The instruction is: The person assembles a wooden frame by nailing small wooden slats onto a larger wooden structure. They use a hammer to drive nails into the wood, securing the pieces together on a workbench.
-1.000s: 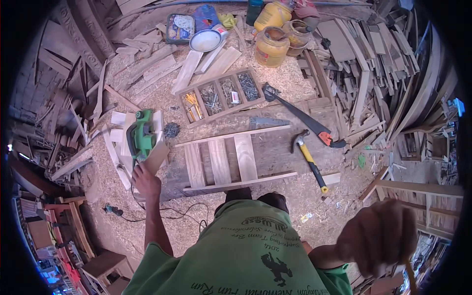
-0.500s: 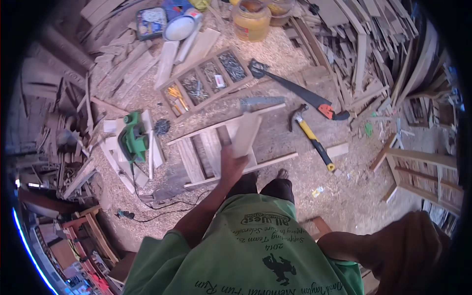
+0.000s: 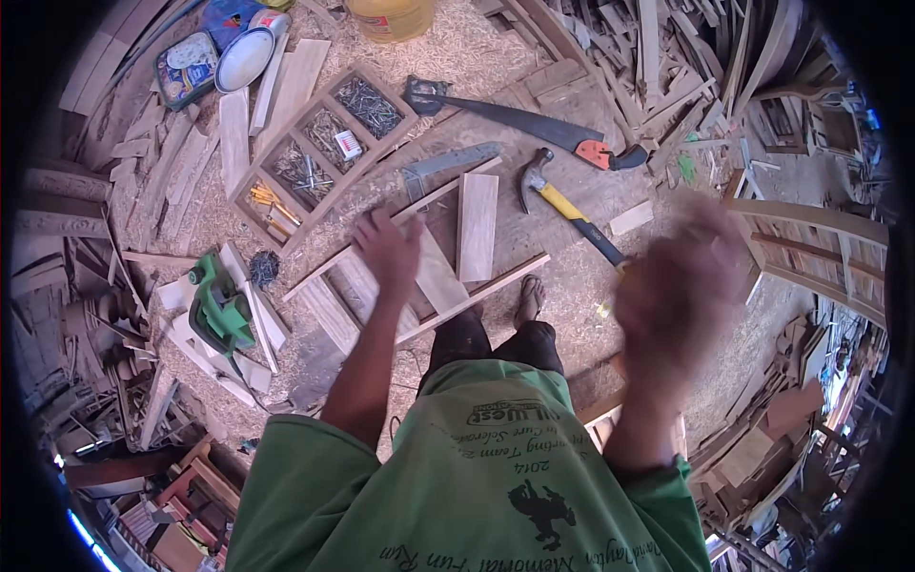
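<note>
Ladder-like wooden frame point(image 3: 437, 272) lies in front of the person's legs, on the work surface, made up of two long rails — the upper rail point(image 3: 438, 199) and the lower rail point(image 3: 496, 286) — with three slats point(image 3: 330, 315) set across between them. One more board point(image 3: 477, 226) lies at the frame's right end, reaching from near one rail to the other; whether it is fixed there, I cannot tell. Around the frame are one hammer point(image 3: 564, 203), one handsaw point(image 3: 524, 124), one grey metal blade point(image 3: 453, 170), one green power planer point(image 3: 220, 310) and one tray point(image 3: 327, 202) with four compartments, the nearest holding yellow sticks. The left hand point(image 3: 389, 250) has its fingers parted and slightly bent, the thumb held away from them, with nothing seen in its grasp; it is over the frame by the upper rail, contact unclear. Its forearm slants up from the lower left, back of the hand upward. The right hand point(image 3: 681, 286) is badly blurred — how far its fingers are open, or what they hold, cannot be told. It is raised near the camera, beside the hammer's handle end, with the forearm rising steeply.
</note>
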### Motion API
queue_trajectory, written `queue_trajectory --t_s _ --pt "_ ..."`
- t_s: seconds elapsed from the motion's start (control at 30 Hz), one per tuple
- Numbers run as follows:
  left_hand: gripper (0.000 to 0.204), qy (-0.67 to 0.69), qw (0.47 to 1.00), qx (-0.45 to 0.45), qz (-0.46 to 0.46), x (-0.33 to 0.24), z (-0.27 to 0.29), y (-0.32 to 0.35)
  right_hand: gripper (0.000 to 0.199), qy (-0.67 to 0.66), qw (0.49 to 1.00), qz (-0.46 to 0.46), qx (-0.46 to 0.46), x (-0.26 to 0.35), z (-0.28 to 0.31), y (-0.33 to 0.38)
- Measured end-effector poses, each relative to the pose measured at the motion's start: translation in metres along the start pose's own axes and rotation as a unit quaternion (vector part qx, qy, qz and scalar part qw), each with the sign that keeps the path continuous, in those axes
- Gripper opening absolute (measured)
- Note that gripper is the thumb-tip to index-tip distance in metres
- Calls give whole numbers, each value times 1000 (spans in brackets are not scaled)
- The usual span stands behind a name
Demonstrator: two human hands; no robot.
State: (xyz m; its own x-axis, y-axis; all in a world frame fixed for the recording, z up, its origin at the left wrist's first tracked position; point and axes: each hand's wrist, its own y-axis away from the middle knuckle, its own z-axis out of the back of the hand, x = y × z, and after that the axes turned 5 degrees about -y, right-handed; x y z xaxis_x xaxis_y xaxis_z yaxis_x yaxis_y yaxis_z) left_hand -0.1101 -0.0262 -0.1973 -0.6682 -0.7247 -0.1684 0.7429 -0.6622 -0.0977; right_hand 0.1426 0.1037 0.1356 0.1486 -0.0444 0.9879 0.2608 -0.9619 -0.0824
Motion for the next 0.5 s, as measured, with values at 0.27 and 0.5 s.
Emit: queue_trajectory --t_s 0.27,0.5 --pt "71 66 976 194 -72 56 14 -50 112 396 897 -196 20 -305 -54 32" --pt "41 239 915 309 -103 56 87 -56 97 223 952 -209 31 -271 -16 29"
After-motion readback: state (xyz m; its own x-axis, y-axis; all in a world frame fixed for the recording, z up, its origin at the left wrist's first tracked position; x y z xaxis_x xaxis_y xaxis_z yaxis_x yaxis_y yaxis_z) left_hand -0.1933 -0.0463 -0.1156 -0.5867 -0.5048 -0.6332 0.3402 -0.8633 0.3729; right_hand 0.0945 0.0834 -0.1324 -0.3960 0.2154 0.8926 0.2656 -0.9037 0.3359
